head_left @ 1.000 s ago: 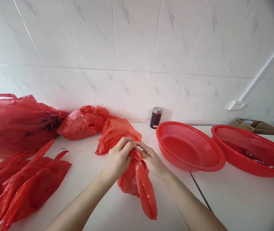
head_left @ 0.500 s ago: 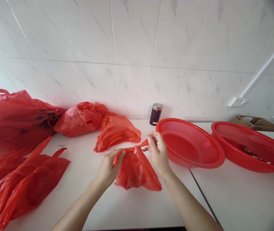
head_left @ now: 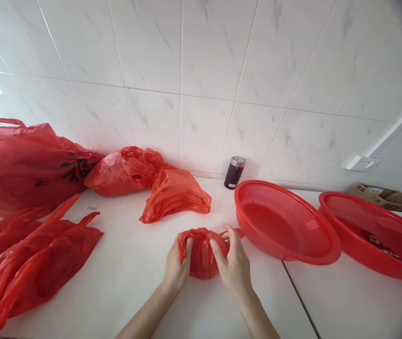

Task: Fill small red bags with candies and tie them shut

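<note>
Both hands are working on a small red bag (head_left: 202,263) that is sitting at the middle of the table (head_left: 133,292), with its upper part bunching between them. The left hand (head_left: 178,262) is gripping its nine o'clock side, thumb lying in front; the right hand (head_left: 234,263) is holding its three o'clock side, thumb and fingers closing narrowly on the plastic. As far along as this appears, the bag is already being gathered into a compact bundle; whether a knot is holding it is impossible to tell, since folds are covering its top. A strip of plastic is poking out at two o'clock, seemingly leaving the gathering unfinished.

Counting round from the held bag: one pile of bags (head_left: 177,190) is lying at eleven o'clock (its layers are overlapping too closely to number), one crumpled bundle (head_left: 126,174) is leaning beyond it, and one big bag (head_left: 24,165) is standing at ten. A cluster of bags (head_left: 48,268) is spreading at nine, hiding its own count. One bottle (head_left: 234,173) is standing at one o'clock. Two baskets are resting near three, the nearer basket (head_left: 260,242) and the farther basket (head_left: 373,259), which is holding some dark pieces (head_left: 381,245).
</note>
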A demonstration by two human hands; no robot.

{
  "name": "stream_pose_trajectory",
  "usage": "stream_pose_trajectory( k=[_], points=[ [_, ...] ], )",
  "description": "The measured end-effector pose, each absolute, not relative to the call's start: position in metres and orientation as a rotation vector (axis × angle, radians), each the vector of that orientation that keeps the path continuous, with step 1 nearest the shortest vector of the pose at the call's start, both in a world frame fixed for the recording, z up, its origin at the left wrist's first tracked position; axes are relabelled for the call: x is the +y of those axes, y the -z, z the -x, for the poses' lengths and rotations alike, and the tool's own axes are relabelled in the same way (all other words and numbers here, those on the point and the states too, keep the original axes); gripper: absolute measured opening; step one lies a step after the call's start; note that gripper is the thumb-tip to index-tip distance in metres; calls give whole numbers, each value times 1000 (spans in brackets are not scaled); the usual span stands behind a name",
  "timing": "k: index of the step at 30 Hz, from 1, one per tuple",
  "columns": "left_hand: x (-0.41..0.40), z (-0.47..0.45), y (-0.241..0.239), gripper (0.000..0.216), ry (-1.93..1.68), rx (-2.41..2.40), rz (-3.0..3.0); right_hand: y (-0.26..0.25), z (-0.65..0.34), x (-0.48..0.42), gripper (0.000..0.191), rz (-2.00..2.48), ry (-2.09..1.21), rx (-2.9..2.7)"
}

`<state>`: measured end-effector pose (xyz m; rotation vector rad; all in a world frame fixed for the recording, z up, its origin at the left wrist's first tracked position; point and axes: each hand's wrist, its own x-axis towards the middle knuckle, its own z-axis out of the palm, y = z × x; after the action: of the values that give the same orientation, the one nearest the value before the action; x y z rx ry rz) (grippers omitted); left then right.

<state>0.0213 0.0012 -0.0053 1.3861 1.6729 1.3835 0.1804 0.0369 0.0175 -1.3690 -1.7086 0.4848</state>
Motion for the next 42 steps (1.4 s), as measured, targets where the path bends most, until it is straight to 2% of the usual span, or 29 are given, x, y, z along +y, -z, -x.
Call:
stream_pose_trajectory(
  k=[5,11,17,21,25,29,33,36,42],
  points=[
    [27,-27,11,41,-1137,1802,-1527,13,-198,43,32,1380,-475,-1881],
    [34,-2,13,29,-871,1994,-1643,28,-226,50,26,1472,-543,-1984],
    [34,3,9,28,-578,2103,-1730,28,-228,50,19,1390,-602,-1998],
    [32,-2,5,21,-432,2099,-1819,22,-222,53,44,1307,-676,-1880],
    [33,-9,6,23,-344,2090,-1916,18,-207,59,43,1425,-870,-1869],
    [34,-14,9,27,-311,2111,-1989,22,-196,66,34,1432,-752,-2041],
    [37,-14,14,18,-226,2121,-1977,27,-195,72,28,1478,-696,-2104],
    [39,-14,18,27,-179,2139,-1924,31,-194,74,25,1501,-619,-2161],
    [39,-12,21,29,-225,2211,-1844,45,-190,74,25,1477,-305,-2208]
  ],
)
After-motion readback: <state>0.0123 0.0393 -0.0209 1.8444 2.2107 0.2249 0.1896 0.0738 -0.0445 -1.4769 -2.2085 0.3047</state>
